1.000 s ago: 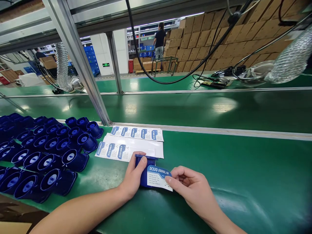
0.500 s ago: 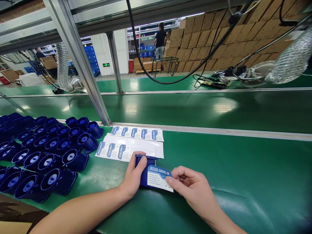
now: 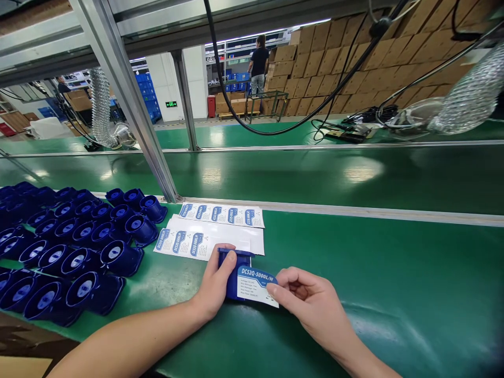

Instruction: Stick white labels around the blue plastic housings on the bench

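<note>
Evidently, labelling is the step in hand. The green tabletop carries everything, and its left side is crowded with rough rows of dark-blue plastic pump housings, their round mouths showing. Between those rows and the hands lie the printed label sheets: the rear sheet bears a strip of blue-and-white labels, while the front sheet has three at its left end.

The right hand is at the label's free end, its thumb and forefinger pinching that edge with the other fingers curled in. The left hand wraps round a single blue housing, thumb pressed on its near face and fingers around the far side. That housing is just in front of the sheets. Smallest of all, the DC52Q-5000L/H label overlaps the housing's face at its left part and juts out past the right side; whether any of it is stuck down, I cannot tell.

As I judge it, the next move calls for a steady left grip, the label's edge kept square to the housing, and gentle smoothing from left to right.
</note>
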`<state>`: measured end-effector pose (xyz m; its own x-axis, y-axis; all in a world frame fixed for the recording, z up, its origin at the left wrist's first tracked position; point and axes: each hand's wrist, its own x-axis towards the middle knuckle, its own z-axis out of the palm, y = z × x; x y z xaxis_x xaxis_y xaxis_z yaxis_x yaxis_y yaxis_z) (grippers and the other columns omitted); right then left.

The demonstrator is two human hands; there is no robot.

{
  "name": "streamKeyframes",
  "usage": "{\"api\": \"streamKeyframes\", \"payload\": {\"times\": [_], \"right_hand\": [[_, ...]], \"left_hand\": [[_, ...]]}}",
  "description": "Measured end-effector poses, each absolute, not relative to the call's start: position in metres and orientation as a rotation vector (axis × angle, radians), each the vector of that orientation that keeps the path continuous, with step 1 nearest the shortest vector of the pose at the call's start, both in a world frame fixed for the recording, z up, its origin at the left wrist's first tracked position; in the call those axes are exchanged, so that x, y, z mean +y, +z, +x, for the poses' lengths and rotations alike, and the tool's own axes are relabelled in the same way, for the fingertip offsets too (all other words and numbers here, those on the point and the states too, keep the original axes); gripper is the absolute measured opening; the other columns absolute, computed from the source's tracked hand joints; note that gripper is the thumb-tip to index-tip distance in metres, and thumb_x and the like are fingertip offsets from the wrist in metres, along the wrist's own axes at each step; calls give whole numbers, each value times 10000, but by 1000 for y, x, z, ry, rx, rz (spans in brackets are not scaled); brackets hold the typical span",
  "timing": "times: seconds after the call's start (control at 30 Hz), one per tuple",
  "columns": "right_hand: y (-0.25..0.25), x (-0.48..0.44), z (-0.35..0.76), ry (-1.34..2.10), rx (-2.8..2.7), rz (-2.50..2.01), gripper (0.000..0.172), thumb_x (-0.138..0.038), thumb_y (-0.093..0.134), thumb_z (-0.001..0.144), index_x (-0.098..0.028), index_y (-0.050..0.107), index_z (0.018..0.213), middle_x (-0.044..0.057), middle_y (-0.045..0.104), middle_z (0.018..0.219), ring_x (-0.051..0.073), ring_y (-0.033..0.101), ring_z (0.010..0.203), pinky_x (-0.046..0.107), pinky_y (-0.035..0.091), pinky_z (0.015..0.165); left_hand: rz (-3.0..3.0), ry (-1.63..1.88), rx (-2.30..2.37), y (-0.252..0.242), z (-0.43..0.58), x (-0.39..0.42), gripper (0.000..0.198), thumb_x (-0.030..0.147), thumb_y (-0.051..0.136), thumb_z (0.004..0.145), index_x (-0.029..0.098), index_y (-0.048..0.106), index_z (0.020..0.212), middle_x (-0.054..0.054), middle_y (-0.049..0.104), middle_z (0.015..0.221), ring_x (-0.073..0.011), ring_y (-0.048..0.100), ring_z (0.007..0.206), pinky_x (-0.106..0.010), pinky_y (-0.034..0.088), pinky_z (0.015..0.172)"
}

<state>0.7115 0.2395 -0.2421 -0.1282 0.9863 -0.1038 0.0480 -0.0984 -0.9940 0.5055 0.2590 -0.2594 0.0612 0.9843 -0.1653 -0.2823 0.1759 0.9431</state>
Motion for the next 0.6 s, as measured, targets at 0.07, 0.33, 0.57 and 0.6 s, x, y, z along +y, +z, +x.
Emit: {"api": "streamKeyframes", "payload": {"times": [0.07,0.33,0.57,0.6], "right_hand": [[-242,240,711,1369,-1277,-1255,351,-507,863,789,-215,695,692,9,661,676,157,571,627,276,481,592],[-242,240,712,1394,-1264,-1276,345,-498,872,778,-214,696,693,8,665,671,157,576,626,276,486,599],[-241,240,712,1376,-1267,-1269,343,-501,867,783,-215,700,695,6,660,664,151,567,616,272,486,595],[-241,240,712,1375,-1268,-1268,344,-501,868,782,-215,700,694,7,661,667,151,568,618,272,486,595]], "left_hand": [[879,1174,1040,-259,505,259,426,626,688,930,253,613,1122,-16,695,1106,-219,615,1037,-329,504,922],[868,1174,1040,-258,506,259,452,638,702,912,250,609,1126,-12,696,1077,-212,626,1005,-327,519,905],[877,1177,1045,-258,505,259,444,632,704,913,251,617,1124,-12,710,1081,-211,641,1013,-325,532,911],[878,1181,1045,-258,505,259,446,633,706,911,250,619,1122,-14,710,1082,-212,642,1014,-327,533,913]]}}
